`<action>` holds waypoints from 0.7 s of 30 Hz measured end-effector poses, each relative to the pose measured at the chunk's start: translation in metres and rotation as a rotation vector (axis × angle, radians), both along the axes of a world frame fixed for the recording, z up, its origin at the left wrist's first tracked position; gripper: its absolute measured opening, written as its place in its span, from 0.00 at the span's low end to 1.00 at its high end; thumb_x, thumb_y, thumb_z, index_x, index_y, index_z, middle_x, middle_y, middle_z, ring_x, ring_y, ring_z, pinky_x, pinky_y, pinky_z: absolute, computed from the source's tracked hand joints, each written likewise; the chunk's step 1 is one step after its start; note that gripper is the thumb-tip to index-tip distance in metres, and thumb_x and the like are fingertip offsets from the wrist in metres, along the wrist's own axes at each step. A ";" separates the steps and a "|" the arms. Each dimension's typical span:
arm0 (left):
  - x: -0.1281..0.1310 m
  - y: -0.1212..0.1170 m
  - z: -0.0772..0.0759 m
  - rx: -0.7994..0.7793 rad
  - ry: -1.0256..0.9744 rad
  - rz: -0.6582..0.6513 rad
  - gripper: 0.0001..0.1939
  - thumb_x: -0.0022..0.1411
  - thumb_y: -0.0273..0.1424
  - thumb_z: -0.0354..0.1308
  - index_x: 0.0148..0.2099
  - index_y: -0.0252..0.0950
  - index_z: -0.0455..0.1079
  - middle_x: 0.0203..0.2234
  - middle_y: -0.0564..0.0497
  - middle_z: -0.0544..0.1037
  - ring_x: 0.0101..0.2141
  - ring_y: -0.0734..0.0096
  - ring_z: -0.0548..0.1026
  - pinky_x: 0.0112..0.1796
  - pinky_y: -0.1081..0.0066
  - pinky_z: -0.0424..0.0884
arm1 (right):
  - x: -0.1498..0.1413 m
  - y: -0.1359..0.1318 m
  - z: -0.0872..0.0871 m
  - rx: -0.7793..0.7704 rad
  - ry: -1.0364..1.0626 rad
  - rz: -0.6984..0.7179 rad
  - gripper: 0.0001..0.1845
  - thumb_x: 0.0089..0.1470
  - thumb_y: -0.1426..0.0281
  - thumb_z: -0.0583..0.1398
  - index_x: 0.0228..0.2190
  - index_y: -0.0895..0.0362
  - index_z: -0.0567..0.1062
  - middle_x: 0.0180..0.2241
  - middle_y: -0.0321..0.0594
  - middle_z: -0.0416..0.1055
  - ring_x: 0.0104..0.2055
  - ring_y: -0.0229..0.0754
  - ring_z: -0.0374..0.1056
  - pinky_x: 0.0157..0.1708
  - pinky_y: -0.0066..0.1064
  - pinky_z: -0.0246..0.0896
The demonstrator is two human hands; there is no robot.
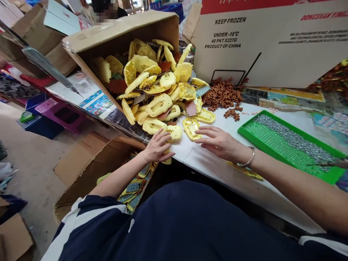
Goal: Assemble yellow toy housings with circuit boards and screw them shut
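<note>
Many yellow plastic shell halves (pixel 159 105) spill from a tipped cardboard box onto the white table. My left hand (pixel 158 146) lies at the front of this heap, fingers spread over the nearest shells; part of a yellow shell shows beneath its fingertips. To its right, a yellow shell half (pixel 191 127) rests with its hollow inside facing up. The outstretched fingers of my right hand (pixel 217 142) reach its right edge and seem to touch it. Another hollow shell half (pixel 206 116) lies just behind. My right thumb is mostly hidden.
The tipped cardboard box (pixel 122 30) stands at the back. Brown small parts (pixel 221 95) are piled beside a green tray (pixel 282 159) of screws. An electric screwdriver (pixel 50 67) hangs at left. Below, an open carton (pixel 81 181) holds assembled-looking yellow pieces.
</note>
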State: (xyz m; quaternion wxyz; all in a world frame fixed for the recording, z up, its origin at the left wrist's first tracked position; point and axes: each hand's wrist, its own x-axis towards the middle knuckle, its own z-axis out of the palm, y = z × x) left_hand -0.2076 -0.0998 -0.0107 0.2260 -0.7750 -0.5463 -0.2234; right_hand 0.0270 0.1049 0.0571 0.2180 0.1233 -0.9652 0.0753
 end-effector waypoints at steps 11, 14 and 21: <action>0.008 0.052 0.047 0.160 -0.349 0.405 0.23 0.66 0.44 0.54 0.22 0.39 0.59 0.26 0.49 0.70 0.32 0.64 0.66 0.39 0.59 0.62 | 0.107 -0.009 0.023 -0.383 0.098 -0.488 0.10 0.63 0.71 0.58 0.43 0.52 0.79 0.52 0.45 0.76 0.52 0.44 0.75 0.52 0.38 0.73; 0.007 0.085 0.055 0.030 -0.449 0.608 0.23 0.63 0.45 0.56 0.21 0.40 0.57 0.26 0.48 0.69 0.37 0.58 0.67 0.47 0.51 0.58 | 0.124 -0.011 0.019 -0.459 0.146 -0.638 0.09 0.62 0.70 0.59 0.40 0.52 0.80 0.48 0.43 0.78 0.51 0.44 0.75 0.52 0.41 0.73; 0.028 0.082 0.073 0.172 -0.330 0.493 0.11 0.62 0.38 0.59 0.34 0.35 0.70 0.43 0.40 0.77 0.48 0.54 0.72 0.50 0.44 0.62 | 0.169 -0.053 0.021 -0.767 0.108 -0.633 0.07 0.60 0.71 0.61 0.39 0.54 0.80 0.39 0.42 0.80 0.42 0.39 0.77 0.44 0.31 0.74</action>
